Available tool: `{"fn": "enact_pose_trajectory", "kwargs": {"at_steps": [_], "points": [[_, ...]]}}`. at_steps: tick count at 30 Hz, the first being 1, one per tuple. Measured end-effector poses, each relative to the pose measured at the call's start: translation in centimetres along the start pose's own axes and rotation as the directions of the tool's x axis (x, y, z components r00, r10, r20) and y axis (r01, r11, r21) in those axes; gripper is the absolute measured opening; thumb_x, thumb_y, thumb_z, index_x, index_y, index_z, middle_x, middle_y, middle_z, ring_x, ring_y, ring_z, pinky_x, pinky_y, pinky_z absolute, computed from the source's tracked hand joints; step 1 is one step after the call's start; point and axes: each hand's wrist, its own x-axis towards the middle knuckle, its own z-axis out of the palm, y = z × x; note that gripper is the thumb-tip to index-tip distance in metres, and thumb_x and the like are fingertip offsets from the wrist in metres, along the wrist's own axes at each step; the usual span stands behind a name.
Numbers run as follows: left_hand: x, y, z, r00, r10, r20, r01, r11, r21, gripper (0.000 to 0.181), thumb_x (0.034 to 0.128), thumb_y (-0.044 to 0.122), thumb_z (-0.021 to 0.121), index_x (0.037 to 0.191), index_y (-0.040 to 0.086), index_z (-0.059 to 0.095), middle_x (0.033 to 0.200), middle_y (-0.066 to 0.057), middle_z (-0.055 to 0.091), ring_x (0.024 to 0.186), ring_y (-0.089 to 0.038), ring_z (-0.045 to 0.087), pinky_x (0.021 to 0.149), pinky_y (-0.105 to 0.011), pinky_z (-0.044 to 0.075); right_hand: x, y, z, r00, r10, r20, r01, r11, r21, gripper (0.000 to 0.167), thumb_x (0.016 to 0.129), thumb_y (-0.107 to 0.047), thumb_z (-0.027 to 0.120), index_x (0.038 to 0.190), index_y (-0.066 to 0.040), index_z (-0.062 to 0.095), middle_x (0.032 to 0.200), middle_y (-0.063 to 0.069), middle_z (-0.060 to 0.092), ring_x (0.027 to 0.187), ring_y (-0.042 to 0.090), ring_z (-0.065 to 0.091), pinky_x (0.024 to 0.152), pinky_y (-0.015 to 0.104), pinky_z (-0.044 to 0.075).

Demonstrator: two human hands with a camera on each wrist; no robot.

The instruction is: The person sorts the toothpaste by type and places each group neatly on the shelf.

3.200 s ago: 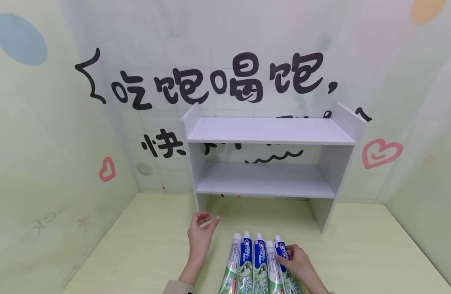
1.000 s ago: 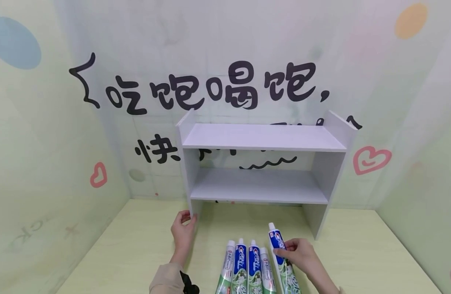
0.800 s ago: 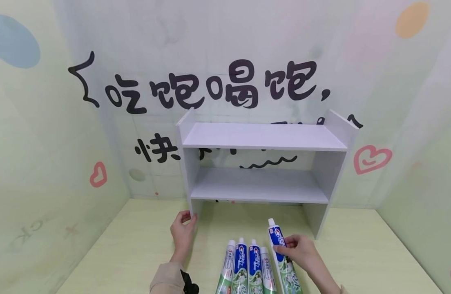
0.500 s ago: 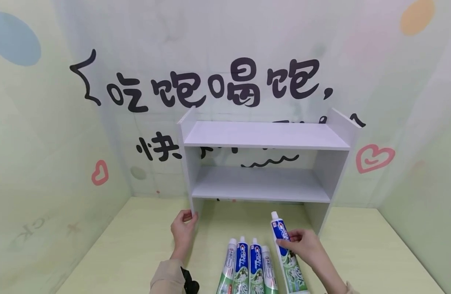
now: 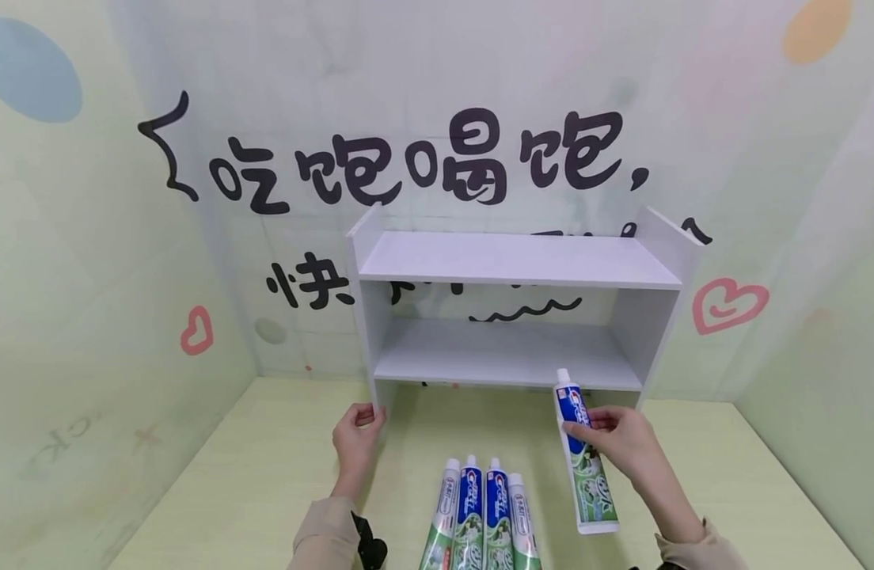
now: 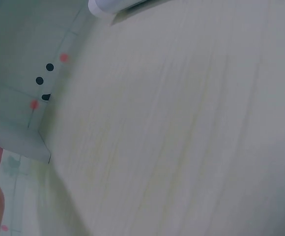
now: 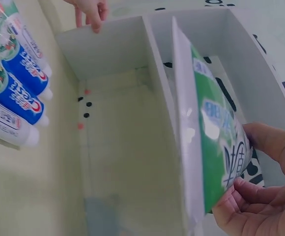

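My right hand pinches a blue, white and green Crest toothpaste tube between thumb and fingers. The tube is off the table, cap upward and leaning slightly, in front of the shelf's lower right part. In the right wrist view its crimped end and green side face the camera. My left hand grips the front edge of the left side panel of a white two-tier shelf. Several more toothpaste tubes lie in a row on the table, caps toward the shelf; their lower ends are cut off by the frame.
The pale wood-grain table runs back to a printed wall with black characters. Side walls stand left and right. Both shelf boards, including the lower board, are bare in the head view.
The left hand has moved from above the table to the shelf's left panel. My right hand has taken the rightmost tube from the row, lifting it up and to the right.
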Motion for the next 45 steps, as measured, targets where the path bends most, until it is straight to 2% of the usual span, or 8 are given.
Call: {"fn": "enact_pose_trajectory", "kwargs": {"at_steps": [4, 12, 18, 24, 32, 40, 45], "points": [[0.0, -0.2, -0.1, 1.0, 0.004, 0.001, -0.004, 1.0, 0.001, 0.013, 0.0762, 0.009, 0.07, 0.085, 0.001, 0.065, 0.085, -0.015, 0.069, 0.067, -0.004, 0.059, 0.06, -0.014, 0.046, 0.7, 0.2, -0.8, 1.0, -0.019, -0.023, 0.02, 1.0, 0.01, 0.059, 0.073, -0.034, 0.074, 0.105, 0.012, 0.058, 0.085, 0.017, 0.066, 0.065, 0.013, 0.06, 0.058, 0.029, 0.052], [-0.1, 0.1, -0.4, 1.0, 0.025, 0.019, -0.025, 1.0, -0.009, 0.011, 0.0762, 0.007, 0.07, 0.084, 0.001, 0.065, 0.085, -0.016, 0.069, 0.072, -0.014, 0.062, 0.06, -0.015, 0.046, 1.0, -1.1, -1.9, 0.999, 0.01, -0.031, -0.012, 0.999, -0.039, 0.057, 0.078, -0.034, 0.07, 0.11, 0.01, 0.055, 0.094, 0.022, 0.064, 0.067, 0.012, 0.059, 0.061, 0.029, 0.053], [0.0, 0.4, -0.4, 0.999, 0.033, 0.023, -0.033, 0.999, -0.005, 0.01, 0.076, 0.006, 0.07, 0.082, 0.0, 0.064, 0.083, -0.016, 0.068, 0.071, -0.011, 0.061, 0.059, -0.015, 0.046, 1.7, -1.6, -2.4, 0.999, 0.007, -0.037, -0.009, 0.998, -0.054, 0.058, 0.078, -0.036, 0.069, 0.109, 0.011, 0.054, 0.094, 0.024, 0.064, 0.067, 0.012, 0.059, 0.06, 0.028, 0.052], [0.1, 0.3, -0.4, 0.999, 0.041, 0.007, -0.041, 0.999, 0.033, 0.01, 0.0748, 0.007, 0.07, 0.078, 0.0, 0.063, 0.081, -0.015, 0.068, 0.068, -0.01, 0.061, 0.057, -0.017, 0.046, 3.2, -1.6, -2.6, 0.999, 0.001, -0.039, -0.004, 0.998, -0.066, 0.057, 0.08, -0.037, 0.067, 0.108, 0.011, 0.056, 0.092, 0.021, 0.065, 0.066, 0.011, 0.058, 0.059, 0.024, 0.05], [0.2, -0.2, -0.3, 0.999, 0.03, 0.019, -0.031, 0.999, 0.038, 0.01, 0.0755, 0.009, 0.07, 0.079, 0.003, 0.064, 0.082, -0.013, 0.069, 0.071, -0.012, 0.062, 0.06, -0.018, 0.047, 5.5, -1.8, -3.1, 0.999, 0.022, -0.035, -0.024, 0.998, -0.058, 0.061, 0.08, -0.036, 0.066, 0.111, 0.015, 0.054, 0.094, 0.024, 0.064, 0.068, 0.011, 0.058, 0.066, 0.03, 0.053], [0.3, 0.2, -0.4, 0.999, 0.041, 0.008, -0.042, 0.998, 0.043, 0.009, 0.0742, 0.008, 0.07, 0.078, 0.003, 0.064, 0.08, -0.012, 0.069, 0.068, -0.01, 0.061, 0.059, -0.018, 0.047, 7.3, -2.4, -3.4, 0.999, 0.021, -0.033, -0.023, 0.998, -0.059, 0.057, 0.08, -0.036, 0.066, 0.106, 0.014, 0.057, 0.084, 0.016, 0.066, 0.063, 0.008, 0.057, 0.059, 0.023, 0.049], [0.2, -0.1, -0.4, 0.999, 0.028, 0.015, -0.029, 0.999, 0.04, 0.009, 0.0744, 0.008, 0.07, 0.078, 0.003, 0.064, 0.079, -0.012, 0.069, 0.068, -0.011, 0.061, 0.06, -0.019, 0.047, 8.3, -2.4, -3.6, 0.998, 0.055, -0.03, -0.057, 0.996, -0.068, 0.062, 0.079, -0.037, 0.066, 0.11, 0.015, 0.054, 0.081, 0.011, 0.065, 0.062, 0.008, 0.056, 0.057, 0.022, 0.047]]}}
